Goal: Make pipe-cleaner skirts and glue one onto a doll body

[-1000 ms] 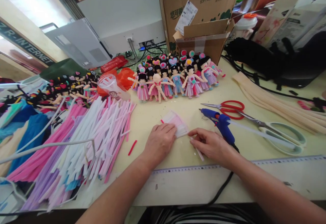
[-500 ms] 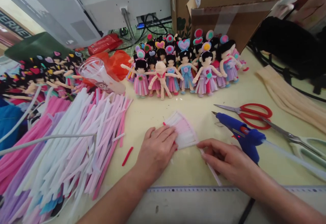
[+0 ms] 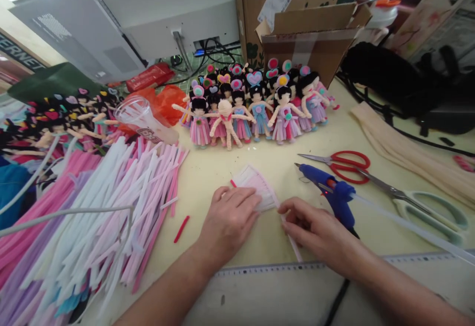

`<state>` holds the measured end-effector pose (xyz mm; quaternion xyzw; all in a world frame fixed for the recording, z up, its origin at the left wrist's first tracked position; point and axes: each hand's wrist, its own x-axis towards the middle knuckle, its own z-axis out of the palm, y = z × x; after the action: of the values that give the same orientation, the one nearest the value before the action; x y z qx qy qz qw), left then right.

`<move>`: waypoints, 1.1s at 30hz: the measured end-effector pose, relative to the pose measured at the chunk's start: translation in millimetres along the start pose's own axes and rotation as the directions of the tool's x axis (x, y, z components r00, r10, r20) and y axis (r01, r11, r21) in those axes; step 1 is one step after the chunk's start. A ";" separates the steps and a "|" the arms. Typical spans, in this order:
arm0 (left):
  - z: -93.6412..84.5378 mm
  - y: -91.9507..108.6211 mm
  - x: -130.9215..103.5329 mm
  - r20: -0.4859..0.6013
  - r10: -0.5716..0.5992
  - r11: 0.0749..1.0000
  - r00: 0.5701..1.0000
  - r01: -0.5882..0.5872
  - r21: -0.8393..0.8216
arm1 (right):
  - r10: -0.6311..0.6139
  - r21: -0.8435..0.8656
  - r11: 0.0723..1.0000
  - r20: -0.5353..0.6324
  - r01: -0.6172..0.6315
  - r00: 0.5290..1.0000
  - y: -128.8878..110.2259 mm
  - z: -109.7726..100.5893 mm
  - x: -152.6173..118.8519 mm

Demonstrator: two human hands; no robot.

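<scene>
A fan-shaped piece of white and pale pink pipe cleaners lies on the table. My left hand rests flat over its left part, pressing it down with the fingers stretched out. Along the piece's right edge runs a thin pale pink pipe cleaner, its loose end pointing toward me. My right hand pinches this strip between thumb and forefinger, close to the fan's lower right corner. A short red pipe cleaner lies left of my left hand.
To the right are a blue glue gun, red-handled scissors and larger pale green scissors. Pipe cleaner bundles cover the left. Several finished dolls stand behind, near a plastic cup. A ruler strip runs along the front.
The camera view has shifted, so the tools and dolls sit further left in the picture. Both hands keep nearly the same pose on the fan-shaped piece and the strip.
</scene>
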<state>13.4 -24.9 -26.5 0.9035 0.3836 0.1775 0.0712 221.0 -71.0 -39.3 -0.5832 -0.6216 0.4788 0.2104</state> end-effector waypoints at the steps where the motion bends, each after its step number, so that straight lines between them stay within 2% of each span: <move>1: 0.3 5.8 2.2 0.008 0.037 0.999 0.999 -0.037 -0.009 | -0.009 -0.013 1.000 -0.017 0.009 1.000 -1.8 0.3 -0.3; 4: 5.2 22.0 9.2 0.050 0.117 0.993 0.992 -0.117 -0.012 | -0.044 -0.083 0.996 -0.072 0.038 0.996 -6.6 -1.3 -6.4; 7: 12.8 32.5 14.3 0.071 0.130 0.990 0.989 -0.134 0.042 | -0.048 -0.159 0.987 -0.073 0.036 0.996 -3.7 -12.2 -25.2; 11: 20.0 39.5 16.6 0.060 0.124 0.985 0.990 -0.130 0.117 | 0.016 -0.223 0.975 -0.041 -0.025 0.999 15.9 -43.6 -58.7; 14: 22.9 40.3 15.0 0.032 0.122 0.984 0.992 -0.126 0.129 | 0.026 -0.273 0.959 -0.174 -0.074 0.984 29.9 -68.9 -69.4; 16: 23.7 38.7 12.4 -0.004 0.096 0.988 0.995 -0.095 0.124 | 0.005 -0.291 0.953 -0.270 -0.087 0.963 33.3 -80.2 -65.7; 18: 23.2 36.2 9.1 -0.029 0.044 0.992 0.999 -0.040 0.123 | -0.019 -0.289 0.954 -0.319 -0.078 0.948 32.0 -85.7 -55.5; 21: 20.9 32.6 4.8 -0.021 -0.036 0.992 0.999 0.038 0.121 | -0.023 -0.298 0.950 -0.355 -0.090 0.934 26.6 -85.9 -35.1; 24: 20.1 30.0 2.5 0.007 -0.061 0.992 0.998 0.060 0.114 | -0.072 -0.339 0.939 -0.355 -0.056 0.932 23.5 -83.1 -17.2; 29: 24.2 24.9 3.3 -0.013 0.019 0.993 1.000 -0.018 0.121 | -0.073 -0.346 0.938 -0.296 -0.036 0.952 20.1 -77.9 -4.7; 33: 27.5 20.1 5.0 -0.046 0.092 0.988 0.995 -0.086 0.129 | -0.030 -0.314 0.946 -0.313 -0.074 0.949 14.2 -73.1 -3.1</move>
<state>40.3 -35.1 -45.3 0.9175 0.3551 0.1789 -0.0044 289.1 -50.3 -17.3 -0.6854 -0.6432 0.2744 0.2030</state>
